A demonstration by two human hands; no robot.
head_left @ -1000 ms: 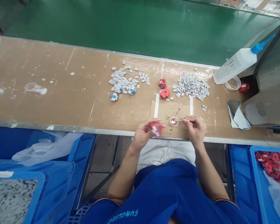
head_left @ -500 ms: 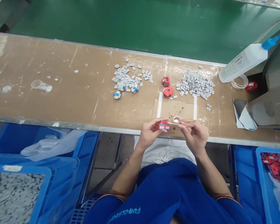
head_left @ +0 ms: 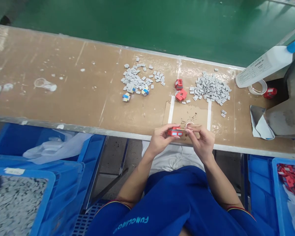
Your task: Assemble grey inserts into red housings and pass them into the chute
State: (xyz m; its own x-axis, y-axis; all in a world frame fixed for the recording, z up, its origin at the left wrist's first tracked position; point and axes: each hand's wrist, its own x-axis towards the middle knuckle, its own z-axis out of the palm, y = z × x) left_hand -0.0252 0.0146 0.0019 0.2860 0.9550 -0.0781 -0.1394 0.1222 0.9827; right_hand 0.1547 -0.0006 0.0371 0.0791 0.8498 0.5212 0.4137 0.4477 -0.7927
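Note:
My left hand [head_left: 159, 139] grips a small red plastic part [head_left: 175, 131] with grey and pale-blue patches, at the front edge of the bench. My right hand [head_left: 203, 140] pinches a thin wooden stick [head_left: 180, 129], whose far end lies over the top of the red part. Behind the right fingers a small round white cup [head_left: 189, 124] is partly hidden. Two more red parts [head_left: 181, 95] rest just beyond the hands. To their right spreads a heap of small grey-white tiles [head_left: 211, 88].
Another tile pile [head_left: 135, 78] lies left, with several blue-yellow pieces in front. A white bottle [head_left: 264, 67] leans at right near a tape roll [head_left: 258, 88] and folded paper [head_left: 262, 123]. Blue crates flank me: one of grey pieces [head_left: 17, 203], one of red parts [head_left: 292, 175].
My right hand has moved left, closer to the red part, and the stick now reaches across its top. The whole view has shifted slightly.

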